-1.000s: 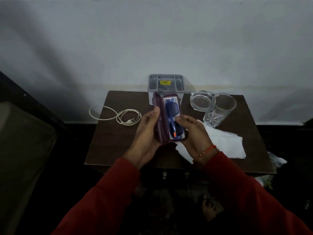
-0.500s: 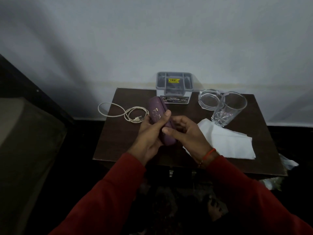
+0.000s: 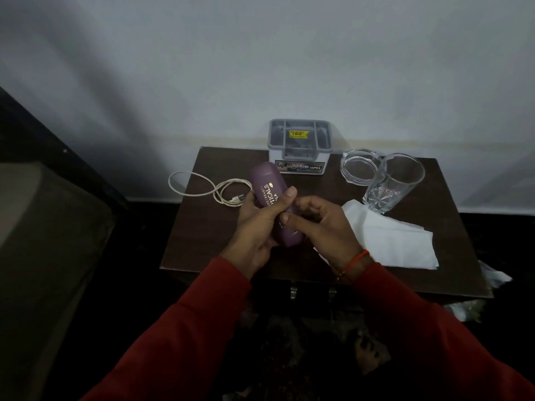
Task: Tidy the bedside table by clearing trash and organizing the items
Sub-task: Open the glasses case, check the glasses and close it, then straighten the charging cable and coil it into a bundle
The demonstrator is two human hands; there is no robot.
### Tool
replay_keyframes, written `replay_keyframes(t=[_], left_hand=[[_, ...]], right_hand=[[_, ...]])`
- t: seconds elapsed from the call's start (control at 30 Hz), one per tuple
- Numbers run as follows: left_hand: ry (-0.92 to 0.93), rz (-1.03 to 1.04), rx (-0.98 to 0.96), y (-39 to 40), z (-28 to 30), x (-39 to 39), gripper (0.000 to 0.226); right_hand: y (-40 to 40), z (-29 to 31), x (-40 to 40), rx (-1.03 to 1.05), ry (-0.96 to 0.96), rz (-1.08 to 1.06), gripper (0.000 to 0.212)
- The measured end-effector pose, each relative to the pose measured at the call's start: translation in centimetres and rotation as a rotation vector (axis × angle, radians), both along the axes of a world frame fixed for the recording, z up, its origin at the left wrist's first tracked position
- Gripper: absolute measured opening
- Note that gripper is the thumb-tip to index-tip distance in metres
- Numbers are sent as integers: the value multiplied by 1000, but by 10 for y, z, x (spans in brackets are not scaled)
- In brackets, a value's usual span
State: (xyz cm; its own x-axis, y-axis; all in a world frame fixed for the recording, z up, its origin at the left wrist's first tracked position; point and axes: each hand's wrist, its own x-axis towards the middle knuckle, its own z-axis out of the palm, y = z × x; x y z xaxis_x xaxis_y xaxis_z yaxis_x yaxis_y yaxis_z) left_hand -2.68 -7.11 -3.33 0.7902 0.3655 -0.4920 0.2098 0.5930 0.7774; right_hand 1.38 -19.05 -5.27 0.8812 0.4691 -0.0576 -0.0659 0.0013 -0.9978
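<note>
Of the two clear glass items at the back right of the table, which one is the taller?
The drinking glass with the red logo is the taller; it stands upright at the tissue's corner, while the glass ashtray behind it is low and wide.

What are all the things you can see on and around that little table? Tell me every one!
glasses case: one, purple with gold lettering, closed, held above the table's middle
cable: one, white, loosely coiled at the table's left edge
organizer box: one, grey, with compartments and a yellow sticker, at the back by the wall
ashtray: one, clear glass, back right
drinking glass: one, clear, upright, just in front of the ashtray
tissue: one, white, flat on the right side
table: one, dark brown wood, against a white wall
left hand: one, red sleeve, grips the case
right hand: one, red sleeve and orange wrist thread, fingers curled at the case
</note>
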Motion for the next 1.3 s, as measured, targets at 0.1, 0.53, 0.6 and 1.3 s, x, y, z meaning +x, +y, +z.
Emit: replay_keyframes(t=[0.1, 0.53, 0.6, 1.3], left_hand=[[11, 4, 17, 0, -1, 0, 58], [41, 165, -12, 11, -5, 8, 43], [48, 147, -9, 15, -7, 7, 48], [307, -169, 1080, 65, 5, -6, 18]], right_hand=[[2, 0, -1, -15, 13, -5, 20], [-5, 5, 12, -156, 194, -33, 40], [-7, 7, 15, -92, 312, -4, 39], [-9, -22, 71, -48, 239, -470, 37]])
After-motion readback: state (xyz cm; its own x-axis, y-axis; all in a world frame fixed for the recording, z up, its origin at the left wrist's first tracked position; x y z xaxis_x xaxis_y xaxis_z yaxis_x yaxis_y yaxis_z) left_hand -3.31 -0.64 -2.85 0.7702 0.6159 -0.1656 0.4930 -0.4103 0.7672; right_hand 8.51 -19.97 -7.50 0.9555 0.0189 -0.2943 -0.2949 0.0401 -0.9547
